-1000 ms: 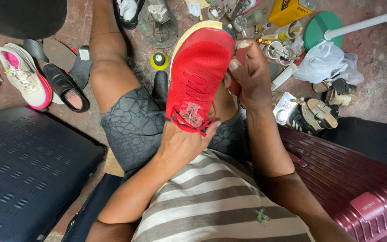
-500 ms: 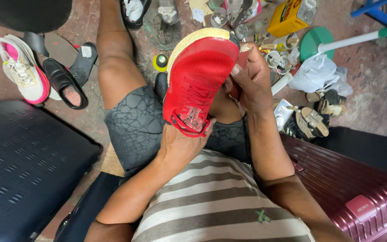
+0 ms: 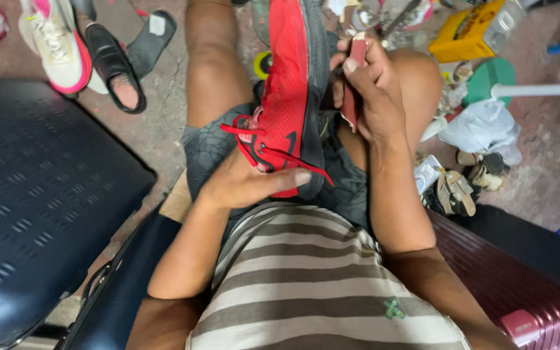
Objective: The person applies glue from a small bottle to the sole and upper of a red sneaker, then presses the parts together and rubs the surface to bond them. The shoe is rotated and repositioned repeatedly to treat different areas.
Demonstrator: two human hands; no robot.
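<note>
Two hands on one shoe here. The left hand (image 3: 247, 185) is closed around the heel end of a red sneaker (image 3: 290, 97), thumb laid across the collar just under the laces, holding it tilted on edge over the person's lap. The right hand (image 3: 374, 87) is curled around a small reddish-brown block (image 3: 352, 81), maybe a sanding or rubbing piece, hard to tell, and presses it right against the dark sole edge of the sneaker near its middle. So the shoe sits between both knees, toe pointing away toward the cluttered floor (image 3: 163, 136).

What could go sideways, as I see it: the sneaker is only pinned at the heel, so a hard push from the block could twist it out of the grip or make the block skid off the sole edge onto the red upper. The loose red laces (image 3: 273, 152) hang right where the left thumb sits, easy to snag.

Count-wise: one red sneaker in hand, one block. On the floor at the top left, one white-and-pink sneaker (image 3: 56, 42) and one pair of black sandals (image 3: 128, 55). One yellow box (image 3: 468, 35) top right, one white plastic bag (image 3: 481, 126), one pair of tan sandals (image 3: 458, 188) near the maroon suitcase (image 3: 513, 285), and one dark case (image 3: 40, 194) on the left.
</note>
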